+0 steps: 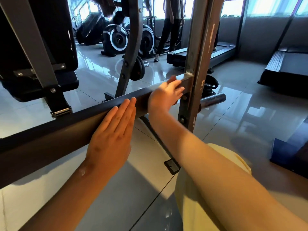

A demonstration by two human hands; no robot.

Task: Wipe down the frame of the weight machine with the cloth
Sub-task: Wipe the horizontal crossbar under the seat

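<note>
Right forearm stretches across, and the right hand [166, 95] presses a dark, blurred cloth [172, 79] to the crossbar [66, 130] beside the upright post [198, 47], fingers slightly spread. Left hand [111, 135] lies flat on the crossbar, fingers straight and pressed together.

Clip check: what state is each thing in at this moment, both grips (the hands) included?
left grip: open, straight fingers flat against the crossbar.
right grip: fingers extended, pressing the cloth on the crossbar beside the upright; blurred.
cloth: dark, mostly hidden under the right grip.
crossbar: horizontal, joined to the upright.
upright: vertical, paint scratched.
weight plate: hung on the far frame.
</note>
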